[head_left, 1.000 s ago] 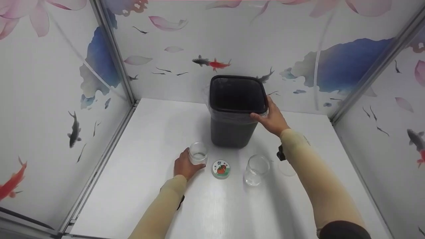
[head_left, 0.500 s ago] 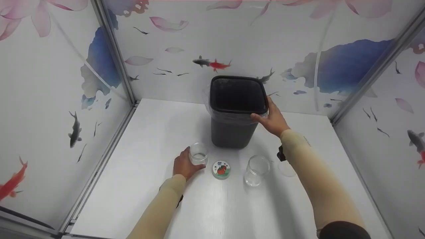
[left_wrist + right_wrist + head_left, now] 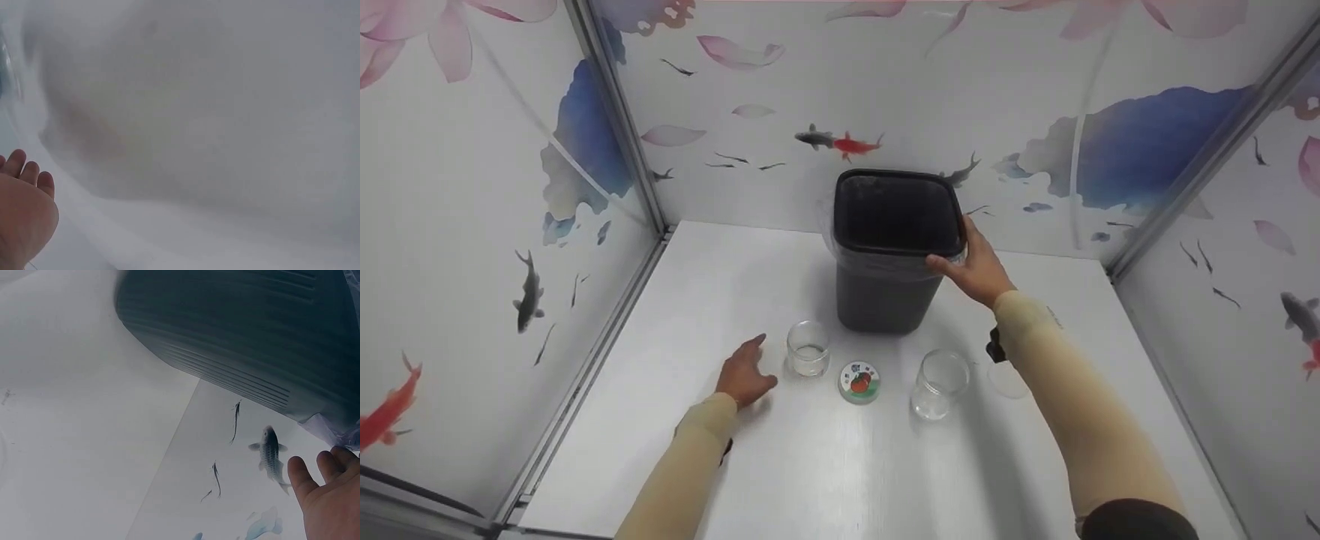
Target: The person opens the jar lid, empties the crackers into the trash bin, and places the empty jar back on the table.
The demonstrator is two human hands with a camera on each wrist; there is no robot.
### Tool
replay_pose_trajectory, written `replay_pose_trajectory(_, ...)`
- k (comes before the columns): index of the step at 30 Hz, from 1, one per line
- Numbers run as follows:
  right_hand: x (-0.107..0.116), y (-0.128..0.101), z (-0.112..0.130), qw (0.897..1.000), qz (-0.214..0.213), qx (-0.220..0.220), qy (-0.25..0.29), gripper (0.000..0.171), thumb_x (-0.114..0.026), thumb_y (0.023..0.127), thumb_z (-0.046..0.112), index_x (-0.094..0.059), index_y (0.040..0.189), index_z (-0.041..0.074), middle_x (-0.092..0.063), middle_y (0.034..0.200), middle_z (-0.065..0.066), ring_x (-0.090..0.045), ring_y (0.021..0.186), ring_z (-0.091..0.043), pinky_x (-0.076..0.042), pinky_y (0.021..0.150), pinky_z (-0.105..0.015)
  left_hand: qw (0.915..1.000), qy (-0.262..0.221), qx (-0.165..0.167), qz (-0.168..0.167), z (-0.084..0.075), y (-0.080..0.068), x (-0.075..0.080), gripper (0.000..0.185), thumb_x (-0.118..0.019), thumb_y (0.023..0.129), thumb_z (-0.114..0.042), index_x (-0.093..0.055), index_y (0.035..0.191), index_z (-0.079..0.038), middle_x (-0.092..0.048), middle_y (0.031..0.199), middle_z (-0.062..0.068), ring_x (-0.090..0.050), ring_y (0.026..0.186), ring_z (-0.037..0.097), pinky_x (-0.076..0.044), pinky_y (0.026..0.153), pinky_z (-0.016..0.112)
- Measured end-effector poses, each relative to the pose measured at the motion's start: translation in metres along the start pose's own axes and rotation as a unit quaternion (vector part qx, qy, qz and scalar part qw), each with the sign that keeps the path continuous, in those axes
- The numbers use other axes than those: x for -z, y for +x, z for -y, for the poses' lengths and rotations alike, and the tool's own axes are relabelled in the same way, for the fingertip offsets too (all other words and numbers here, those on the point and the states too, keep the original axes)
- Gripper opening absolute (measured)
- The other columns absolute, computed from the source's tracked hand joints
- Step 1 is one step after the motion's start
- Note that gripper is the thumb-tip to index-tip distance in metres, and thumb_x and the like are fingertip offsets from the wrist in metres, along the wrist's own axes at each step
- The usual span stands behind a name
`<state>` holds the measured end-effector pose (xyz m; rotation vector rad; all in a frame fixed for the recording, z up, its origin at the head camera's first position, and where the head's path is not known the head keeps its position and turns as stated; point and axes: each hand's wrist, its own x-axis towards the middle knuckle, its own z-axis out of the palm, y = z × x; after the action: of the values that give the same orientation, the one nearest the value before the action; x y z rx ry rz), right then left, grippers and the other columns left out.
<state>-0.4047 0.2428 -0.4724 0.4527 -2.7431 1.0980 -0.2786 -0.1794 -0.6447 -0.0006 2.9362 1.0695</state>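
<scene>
A dark grey bin (image 3: 894,251) with a clear liner stands at the back of the white table (image 3: 825,465). My right hand (image 3: 971,262) grips its rim at the front right corner; the right wrist view shows the bin's ribbed wall (image 3: 236,332) and my fingertips (image 3: 318,478). A small glass jar (image 3: 808,348) stands upright in front of the bin. My left hand (image 3: 745,373) hovers just left of the jar with relaxed fingers, holding nothing. In the left wrist view, the left hand's fingers (image 3: 28,174) show over blurred white table.
A round lid with a tomato picture (image 3: 859,382) lies right of the small jar. A larger clear jar (image 3: 938,384) stands further right, with a clear lid (image 3: 1007,380) beside it. Painted walls close in the table on three sides.
My left hand has let go of the small glass jar and drawn back to the left. The right hand has stayed on the bin's rim.
</scene>
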Motion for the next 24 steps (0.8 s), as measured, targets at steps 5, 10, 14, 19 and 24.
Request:
replay_pose_trajectory(5,0.002,0.001,0.000,1.000,-0.007,0.008,0.000,0.104,-0.074,0.082,0.059,-0.019,0.160,0.017,-0.029,0.159,-0.010,-0.024,0.146,-0.027,-0.019,0.117,-0.053,0.9991,0.027,0.026,-0.018,0.027,0.004,0.031,0.076,-0.068,0.085,-0.027,-0.038,0.151,-0.003,-0.039,0.152,0.020,-0.036,0.139,0.040,-0.025,0.115,0.052)
replay_pose_trajectory(10,0.007,-0.003,-0.005,1.000,0.003,-0.008,-0.010,0.106,-0.072,0.083,0.061,-0.014,0.160,0.016,-0.025,0.161,-0.012,-0.021,0.147,-0.030,-0.018,0.117,-0.054,0.9949,0.094,0.011,-0.037,0.039,0.013,0.055,0.071,-0.068,0.087,-0.030,-0.043,0.146,0.001,-0.041,0.149,0.024,-0.039,0.135,0.043,-0.029,0.113,0.055)
replay_pose_trajectory(14,0.010,-0.005,-0.008,1.000,-0.001,-0.011,-0.015,0.105,-0.071,0.084,0.061,-0.015,0.160,0.014,-0.026,0.160,-0.014,-0.022,0.147,-0.032,-0.018,0.117,-0.053,0.9903,0.127,-0.013,-0.054,0.033,0.021,0.075,0.069,-0.070,0.087,-0.029,-0.046,0.143,0.003,-0.045,0.145,0.025,-0.043,0.132,0.044,-0.031,0.111,0.056)
replay_pose_trajectory(19,0.013,-0.006,-0.010,0.999,0.006,-0.022,-0.035,0.109,-0.068,0.084,0.065,-0.011,0.160,0.011,-0.022,0.162,-0.016,-0.019,0.148,-0.033,-0.017,0.118,-0.052,0.9861,0.157,-0.016,-0.053,0.021,0.030,0.092,0.069,-0.070,0.088,-0.030,-0.046,0.144,0.003,-0.045,0.146,0.024,-0.042,0.133,0.043,-0.030,0.112,0.055)
replay_pose_trajectory(24,0.018,-0.009,-0.012,0.997,0.020,-0.042,-0.060,0.111,-0.063,0.084,0.070,-0.007,0.161,0.012,-0.017,0.163,-0.018,-0.017,0.148,-0.036,-0.017,0.117,-0.055,0.9797,0.190,-0.029,-0.055,0.015,0.040,0.100,0.070,-0.070,0.088,-0.031,-0.045,0.145,0.000,-0.045,0.146,0.023,-0.040,0.135,0.041,-0.028,0.113,0.055)
